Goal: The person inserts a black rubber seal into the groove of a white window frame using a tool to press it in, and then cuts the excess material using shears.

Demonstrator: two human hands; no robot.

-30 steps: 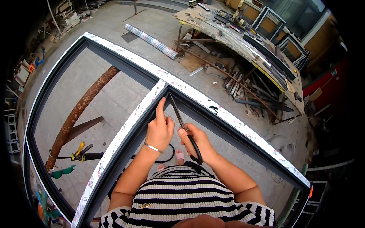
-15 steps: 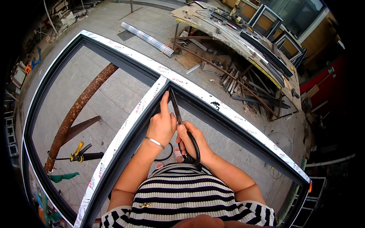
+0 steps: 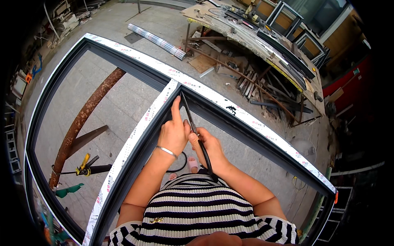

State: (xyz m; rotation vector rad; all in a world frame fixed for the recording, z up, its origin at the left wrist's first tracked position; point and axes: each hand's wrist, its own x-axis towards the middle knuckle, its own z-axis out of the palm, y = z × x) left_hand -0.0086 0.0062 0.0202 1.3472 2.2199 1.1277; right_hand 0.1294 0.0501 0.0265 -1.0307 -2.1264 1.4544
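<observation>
A large window frame (image 3: 245, 119) of dark profile with white printed protective film stands around me, split by a crossbar (image 3: 139, 126). My left hand (image 3: 174, 134) has its index finger stretched out against the inner corner where crossbar and long side meet; its other fingers are bent and partly hidden. My right hand (image 3: 210, 149) is closed around a pair of black-handled scissors (image 3: 205, 152), whose long dark blades point up into that same corner. Below the left hand hangs a thin black strip (image 3: 183, 163) in a curve; where its upper end goes is hidden.
Under the left opening stands a rusty curved pipe (image 3: 91, 107) with a yellow-handled tool (image 3: 85, 166) against it. Farther off lie a wrapped roll (image 3: 156, 41) and a cluttered workbench (image 3: 250, 45) with scrap strips (image 3: 250, 84) beneath. Small framed panels (image 3: 285, 18) lean behind the bench.
The scissors have turned in my right hand, so the handle loops now show edge-on. My left index finger stays at the corner, and the view has shifted slightly.
</observation>
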